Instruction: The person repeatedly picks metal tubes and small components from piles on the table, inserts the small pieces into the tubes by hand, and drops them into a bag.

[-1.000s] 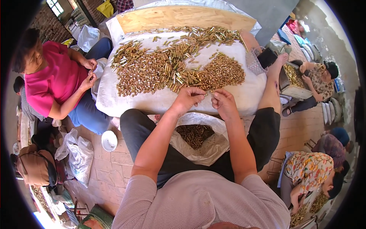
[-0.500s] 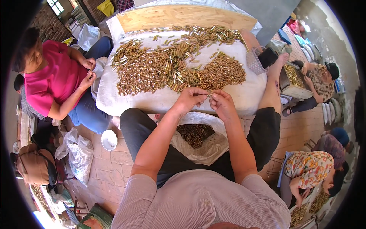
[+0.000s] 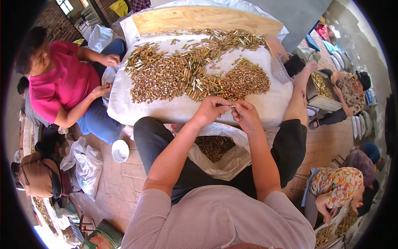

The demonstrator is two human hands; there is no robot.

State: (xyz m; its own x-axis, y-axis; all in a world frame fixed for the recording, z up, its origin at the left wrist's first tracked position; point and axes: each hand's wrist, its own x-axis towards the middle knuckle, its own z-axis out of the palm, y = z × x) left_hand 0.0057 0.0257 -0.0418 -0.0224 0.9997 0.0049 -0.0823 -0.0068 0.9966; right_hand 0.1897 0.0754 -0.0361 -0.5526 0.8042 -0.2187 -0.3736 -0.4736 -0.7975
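Observation:
Fingers of my left hand [image 3: 212, 111] and my right hand [image 3: 247, 117] pinch together at a small brass-coloured metal piece [image 3: 232, 106] between them, over the near edge of the white-covered table [image 3: 145, 114]. Just beyond my hands, a heap of short, shiny copper-coloured pieces [image 3: 246, 79] lies on the right and another heap of short pieces [image 3: 155, 81] on the left. Longer brass-coloured tubes [image 3: 194, 81] lie between these heaps and spread towards the back. Below my forearms, an open white sack [image 3: 219, 170] between my legs holds many dark, thin pieces [image 3: 214, 145].
A wooden board [image 3: 203, 20] edges the far side of the table. A clear plastic basket [image 3: 279, 68] and a black object [image 3: 294, 65] are at its right. A co-worker in a pink top [image 3: 62, 79] sits left, near a white bucket [image 3: 120, 151]. Other people work at the right.
My joined hands have shifted slightly right within the view, still pinching at a small piece. The co-worker's hands, close together before, have come apart, one reaching to the table edge.

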